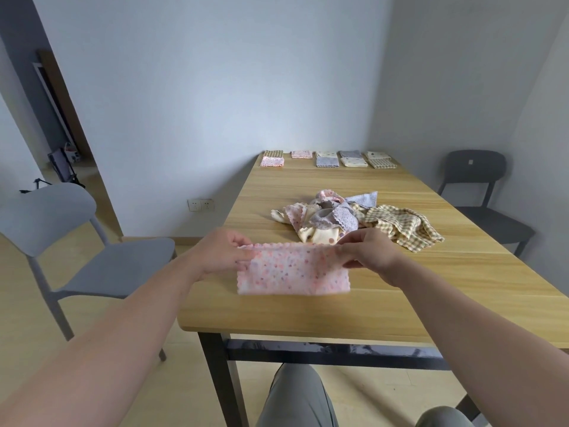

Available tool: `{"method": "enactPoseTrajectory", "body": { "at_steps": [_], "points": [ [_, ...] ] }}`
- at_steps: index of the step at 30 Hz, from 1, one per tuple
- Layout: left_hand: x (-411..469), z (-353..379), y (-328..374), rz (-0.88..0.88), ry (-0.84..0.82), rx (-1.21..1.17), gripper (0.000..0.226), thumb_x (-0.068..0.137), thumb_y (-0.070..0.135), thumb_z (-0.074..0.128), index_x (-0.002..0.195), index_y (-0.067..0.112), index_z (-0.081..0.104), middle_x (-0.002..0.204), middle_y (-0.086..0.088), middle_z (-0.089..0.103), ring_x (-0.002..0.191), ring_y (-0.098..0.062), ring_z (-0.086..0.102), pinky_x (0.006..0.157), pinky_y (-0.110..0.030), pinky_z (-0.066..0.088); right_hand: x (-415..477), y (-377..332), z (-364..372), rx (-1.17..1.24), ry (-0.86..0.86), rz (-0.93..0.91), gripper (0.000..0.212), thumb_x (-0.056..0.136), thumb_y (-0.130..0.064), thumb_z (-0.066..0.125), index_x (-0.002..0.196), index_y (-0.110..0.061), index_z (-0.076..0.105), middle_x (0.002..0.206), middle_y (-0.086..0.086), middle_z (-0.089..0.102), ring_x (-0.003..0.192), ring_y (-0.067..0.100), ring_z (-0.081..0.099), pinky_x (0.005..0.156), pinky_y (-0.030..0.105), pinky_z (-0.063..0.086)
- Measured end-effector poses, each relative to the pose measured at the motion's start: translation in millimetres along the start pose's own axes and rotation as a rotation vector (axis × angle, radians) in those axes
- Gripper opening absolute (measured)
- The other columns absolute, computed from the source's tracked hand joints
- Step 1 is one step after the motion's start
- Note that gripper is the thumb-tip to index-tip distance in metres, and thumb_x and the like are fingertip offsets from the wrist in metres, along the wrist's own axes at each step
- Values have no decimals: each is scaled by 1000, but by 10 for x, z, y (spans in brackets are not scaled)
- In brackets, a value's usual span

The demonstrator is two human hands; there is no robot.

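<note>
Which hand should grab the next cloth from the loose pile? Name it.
Right, probably: the right hand pinches the pink cloth just in front of the pile; the left hand is farther off.

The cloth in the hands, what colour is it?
Pink cloth with small pink and purple dots, head view.

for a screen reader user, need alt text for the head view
The left hand and right hand pinch the top corners of a pink dotted cloth over a wooden table. Behind it lies a heap of unfolded cloths; folded cloths sit in rows at the far end.
</note>
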State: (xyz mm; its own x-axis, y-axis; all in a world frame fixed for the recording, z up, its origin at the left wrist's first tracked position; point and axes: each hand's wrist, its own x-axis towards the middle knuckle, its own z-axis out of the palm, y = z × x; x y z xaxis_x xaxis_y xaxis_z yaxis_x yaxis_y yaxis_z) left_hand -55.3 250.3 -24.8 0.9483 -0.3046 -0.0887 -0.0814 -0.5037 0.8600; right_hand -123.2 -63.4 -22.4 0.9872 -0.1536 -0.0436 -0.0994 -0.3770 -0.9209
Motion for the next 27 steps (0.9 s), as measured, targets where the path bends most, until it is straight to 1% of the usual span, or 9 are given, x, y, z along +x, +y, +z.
{"method": "enactPoseTrajectory", "body": {
  "at_steps": [3,5,10,13,15,18,21,24,27],
  "points": [
    [-47,68,-35,134,172,95,9,86,23,81,94,19,79,92,-1,77,82,-10,70,79,-27,50,-14,58,29,-12,102,-92,6,88,-7,72,85,-11,75,88,13,74,84,27,69,85,39,61],
    [-121,152,-64,200,212,167,6,88,23,78,92,25,80,89,6,76,80,-3,65,72,-22,45,-83,109,50,-100,121,-137,7,88,-10,72,85,-15,75,78,4,70,66,13,59,61,21,52],
    [-291,434,-381,303,58,495,17,91,19,72,105,27,78,116,12,72,102,3,61,84,-4,42,-228,419,162,-383,-1,-147,11,89,-12,68,90,-20,76,71,-10,64,57,4,52,50,12,38],
    [-342,514,-562,308,27,551,20,92,18,71,110,24,77,126,9,69,118,-4,60,95,-11,42,-309,576,202,-542,-73,-123,18,87,-12,64,89,-26,76,87,-11,69,81,-1,61,69,9,47],
    [-362,516,-578,317,15,571,19,92,22,71,110,25,76,128,10,68,121,-5,59,97,-15,43,-324,651,202,-585,-113,-97,21,85,-15,64,82,-34,73,102,-9,73,101,6,66,92,26,55],
    [-392,480,-443,293,-22,636,19,92,45,67,104,32,76,123,18,68,111,1,58,92,-22,45,-342,597,177,-585,-126,-89,10,87,-29,67,83,-36,73,111,-10,72,111,12,64,100,36,52],
    [-342,526,-252,355,107,721,30,99,53,53,108,32,73,115,22,67,105,0,58,96,-30,48,-317,452,208,-652,-13,-228,14,92,-40,63,98,-33,74,120,-10,69,113,13,60,100,37,49],
    [-129,742,-121,345,126,696,38,107,38,39,137,25,59,140,9,59,126,-11,53,107,-37,46,-197,323,403,-738,25,-308,30,101,-37,52,124,-26,68,135,-6,62,126,16,55,105,36,47],
    [105,1037,-110,272,58,750,51,107,26,35,157,19,34,165,3,28,152,-18,24,124,-42,23,-47,276,727,-831,-84,-225,46,107,-28,37,153,-20,41,161,-2,36,151,20,28,120,40,30]
  ]
}}
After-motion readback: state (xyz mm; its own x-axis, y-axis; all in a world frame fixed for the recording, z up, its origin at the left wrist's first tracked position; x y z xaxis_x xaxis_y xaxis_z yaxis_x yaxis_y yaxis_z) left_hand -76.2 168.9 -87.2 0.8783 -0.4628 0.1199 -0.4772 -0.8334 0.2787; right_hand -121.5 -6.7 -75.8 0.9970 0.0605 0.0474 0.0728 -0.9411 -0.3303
